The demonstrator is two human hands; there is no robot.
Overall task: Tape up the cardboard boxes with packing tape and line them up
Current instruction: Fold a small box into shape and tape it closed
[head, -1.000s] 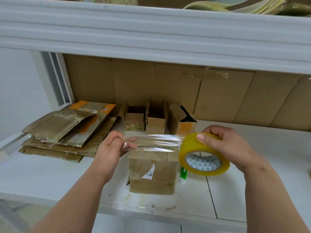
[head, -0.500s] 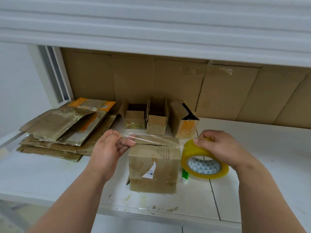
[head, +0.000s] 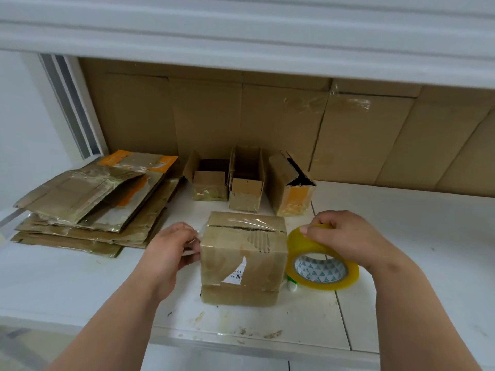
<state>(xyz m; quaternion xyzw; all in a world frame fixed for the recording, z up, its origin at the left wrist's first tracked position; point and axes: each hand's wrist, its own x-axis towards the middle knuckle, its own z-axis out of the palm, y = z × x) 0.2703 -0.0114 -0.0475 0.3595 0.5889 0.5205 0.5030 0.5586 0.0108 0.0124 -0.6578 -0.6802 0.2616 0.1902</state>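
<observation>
Flattened cardboard stacked left of frame; three open boxes at the back untaped. Centre box: strip laid over its top seam, not yet cut. Your right hand grips the tape roll; left hand pinches the strip's end.

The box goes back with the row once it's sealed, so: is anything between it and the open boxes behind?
Nothing visible. Bare shelf lies between the box being taped and the three open boxes behind it.
</observation>
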